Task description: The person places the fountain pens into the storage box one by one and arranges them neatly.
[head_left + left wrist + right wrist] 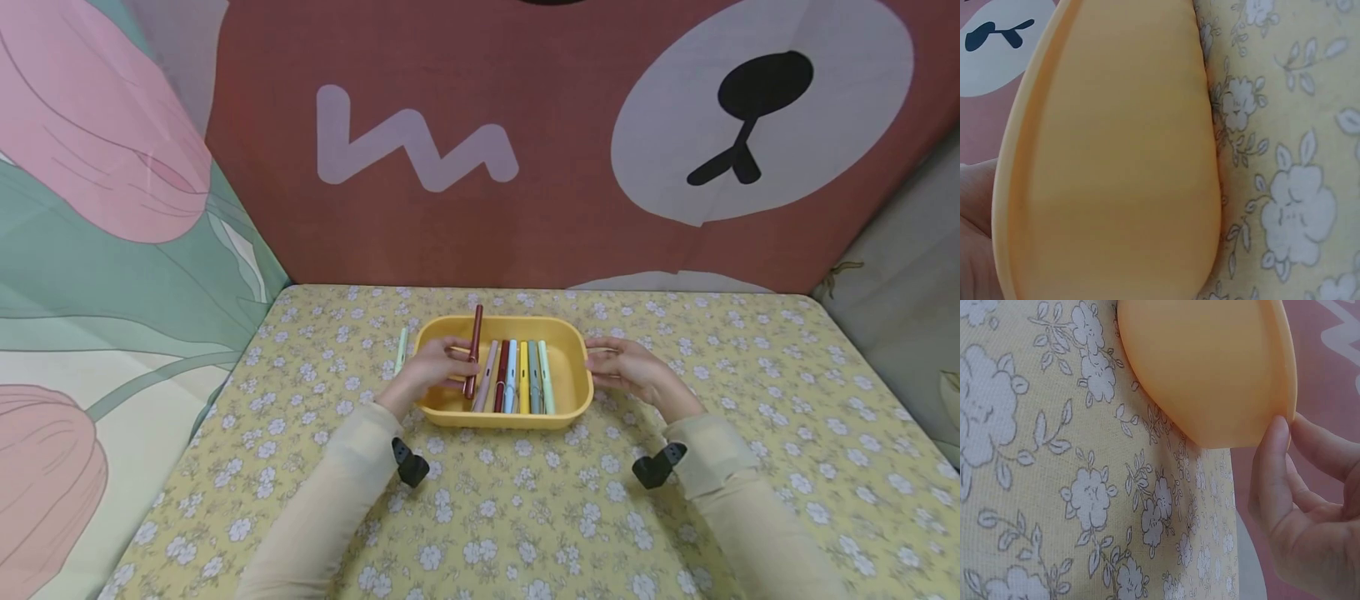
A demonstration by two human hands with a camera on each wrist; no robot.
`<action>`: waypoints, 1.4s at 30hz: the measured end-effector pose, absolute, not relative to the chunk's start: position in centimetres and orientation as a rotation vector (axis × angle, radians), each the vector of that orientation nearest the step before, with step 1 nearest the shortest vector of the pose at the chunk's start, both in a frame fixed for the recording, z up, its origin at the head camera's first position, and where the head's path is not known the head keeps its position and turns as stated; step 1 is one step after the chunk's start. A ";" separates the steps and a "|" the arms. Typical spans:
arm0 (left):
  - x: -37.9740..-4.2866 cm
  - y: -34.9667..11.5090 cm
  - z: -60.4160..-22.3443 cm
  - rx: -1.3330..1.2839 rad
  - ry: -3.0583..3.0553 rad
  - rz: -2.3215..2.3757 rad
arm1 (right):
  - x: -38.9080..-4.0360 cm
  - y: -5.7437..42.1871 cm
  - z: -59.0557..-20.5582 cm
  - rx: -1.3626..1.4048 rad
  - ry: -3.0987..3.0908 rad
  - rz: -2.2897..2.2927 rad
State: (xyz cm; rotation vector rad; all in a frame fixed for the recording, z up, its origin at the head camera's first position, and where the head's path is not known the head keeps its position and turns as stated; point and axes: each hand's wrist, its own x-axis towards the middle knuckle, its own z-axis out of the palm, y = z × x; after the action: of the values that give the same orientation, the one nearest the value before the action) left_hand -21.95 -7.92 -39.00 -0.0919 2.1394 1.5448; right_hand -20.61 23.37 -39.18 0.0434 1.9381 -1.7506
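Observation:
A yellow plastic tray sits on the table in the head view. Over its left end my left hand holds a dark red pen, which stands tilted above the tray floor. Inside lie several pens side by side: mauve, dark red, light blue, yellow, grey-green and pale green. My right hand pinches the tray's right rim, thumb and fingers on either side in the right wrist view. The tray wall hides most of my left hand in the left wrist view.
Another pale green pen lies on the flowered tablecloth, just left of the tray. Behind the table hangs a brown printed backdrop, with a floral one at the left.

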 end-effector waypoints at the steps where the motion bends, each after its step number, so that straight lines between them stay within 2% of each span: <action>1: -22.0 -7.9 -39.1 -0.099 2.139 1.544 | -20.6 23.4 -39.2 0.049 1.943 -1.748; 8: -22.2 -7.8 -39.5 -0.127 2.173 1.509 | -20.7 22.8 -39.1 0.121 1.986 -1.699; 42: -21.3 -7.0 -39.7 -0.156 2.256 1.265 | -20.6 22.8 -39.2 0.125 1.987 -1.705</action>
State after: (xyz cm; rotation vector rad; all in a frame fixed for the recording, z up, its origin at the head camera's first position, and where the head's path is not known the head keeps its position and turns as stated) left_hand -21.29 -6.99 -39.74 -0.1561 2.2563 1.2655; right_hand -20.63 22.80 -39.17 0.1249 1.9865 -1.7046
